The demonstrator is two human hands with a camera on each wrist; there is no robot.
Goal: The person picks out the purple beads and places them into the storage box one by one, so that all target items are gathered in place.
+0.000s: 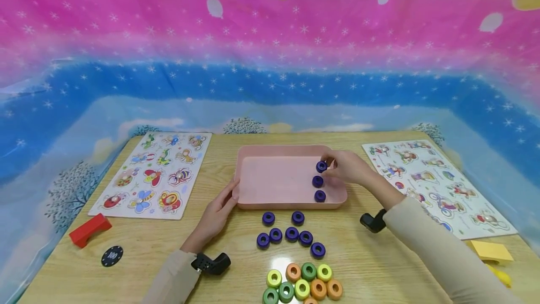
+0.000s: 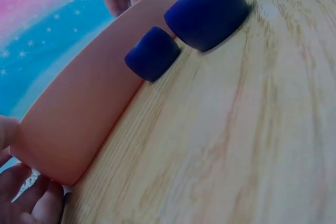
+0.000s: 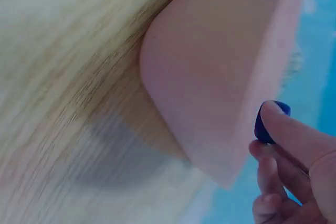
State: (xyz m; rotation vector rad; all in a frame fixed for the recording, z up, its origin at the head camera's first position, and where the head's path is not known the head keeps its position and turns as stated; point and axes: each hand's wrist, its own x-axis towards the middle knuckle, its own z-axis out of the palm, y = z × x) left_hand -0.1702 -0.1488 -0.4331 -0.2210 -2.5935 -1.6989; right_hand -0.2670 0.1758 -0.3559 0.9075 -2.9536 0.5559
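Observation:
My right hand pinches a dark purple ring bead between thumb and fingers, over the right end of a pink tray. In the right wrist view that bead shows above the tray's rim. Inside the tray, two more purple beads form a line below the held one. At the tray's left front corner, my left hand holds the wall, thumb at the rim and fingers outside it in the left wrist view. Several purple beads lie on the table before the tray.
Nearer me is a cluster of green, yellow and orange beads. Picture puzzle boards lie at left and right. A red block, a black "100" chip and a yellow block sit toward the sides.

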